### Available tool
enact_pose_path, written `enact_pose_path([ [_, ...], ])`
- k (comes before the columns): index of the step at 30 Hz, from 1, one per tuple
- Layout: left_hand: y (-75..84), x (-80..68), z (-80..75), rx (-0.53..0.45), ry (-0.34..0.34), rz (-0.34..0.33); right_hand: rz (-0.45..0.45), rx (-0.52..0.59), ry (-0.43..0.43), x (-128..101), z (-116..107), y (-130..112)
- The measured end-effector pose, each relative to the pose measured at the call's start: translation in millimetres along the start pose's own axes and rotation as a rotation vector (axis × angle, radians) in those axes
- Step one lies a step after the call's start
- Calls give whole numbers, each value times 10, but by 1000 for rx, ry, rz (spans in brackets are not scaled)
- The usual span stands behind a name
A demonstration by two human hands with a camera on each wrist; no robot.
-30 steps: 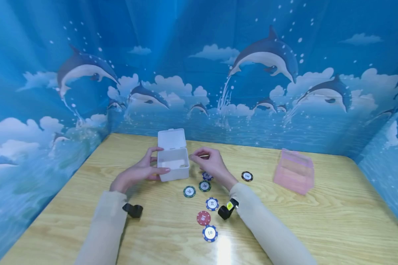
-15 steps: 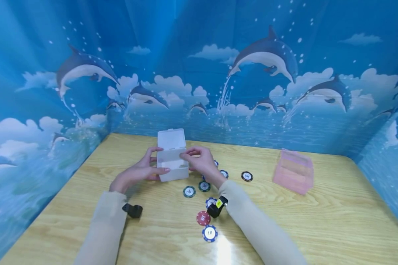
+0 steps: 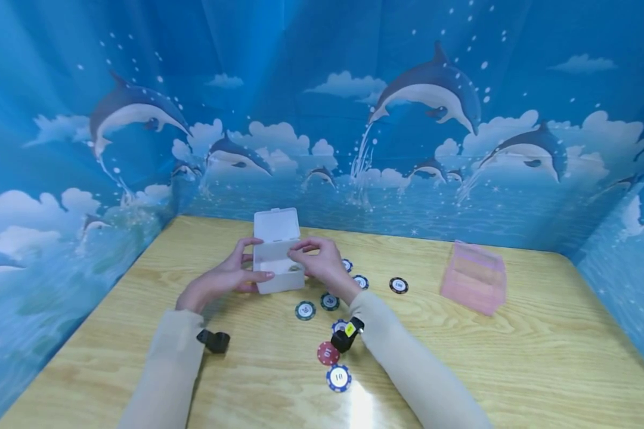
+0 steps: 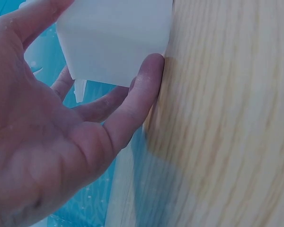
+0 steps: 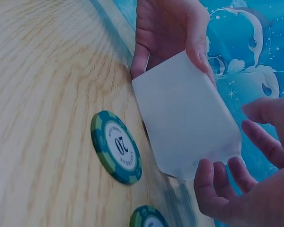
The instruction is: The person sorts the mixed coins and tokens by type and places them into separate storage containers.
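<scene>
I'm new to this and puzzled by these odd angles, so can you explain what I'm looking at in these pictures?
No machine here: it is a person working bare-handed. The wide picture comes from a camera on the head; the close ones come from small cameras on the wrists, each watching that hand's work. On the table lie a red chip, a black chip, green chips, blue chips and a flat pink thing. The left hand holds a white box with its lid open. The right hand is at the box's open top; in the right wrist picture, I see no chip between its fingers.
</scene>
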State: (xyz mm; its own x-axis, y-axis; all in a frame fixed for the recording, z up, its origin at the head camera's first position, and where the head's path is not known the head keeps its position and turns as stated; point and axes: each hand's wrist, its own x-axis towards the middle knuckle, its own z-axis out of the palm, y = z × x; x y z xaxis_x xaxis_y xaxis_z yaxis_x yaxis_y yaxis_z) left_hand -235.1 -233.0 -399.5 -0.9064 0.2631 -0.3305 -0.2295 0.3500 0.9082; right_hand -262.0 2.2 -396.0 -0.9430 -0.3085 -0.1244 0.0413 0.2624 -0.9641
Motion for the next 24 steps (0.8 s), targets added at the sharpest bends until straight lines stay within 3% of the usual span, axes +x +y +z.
enact_pose_path([
  [13,6,-2,6,9,5,-5,12,17,-53,-7,-75,-17],
  [24,34,-26,20,16,5,-7,-38,17,-104,-55,-143,-5],
])
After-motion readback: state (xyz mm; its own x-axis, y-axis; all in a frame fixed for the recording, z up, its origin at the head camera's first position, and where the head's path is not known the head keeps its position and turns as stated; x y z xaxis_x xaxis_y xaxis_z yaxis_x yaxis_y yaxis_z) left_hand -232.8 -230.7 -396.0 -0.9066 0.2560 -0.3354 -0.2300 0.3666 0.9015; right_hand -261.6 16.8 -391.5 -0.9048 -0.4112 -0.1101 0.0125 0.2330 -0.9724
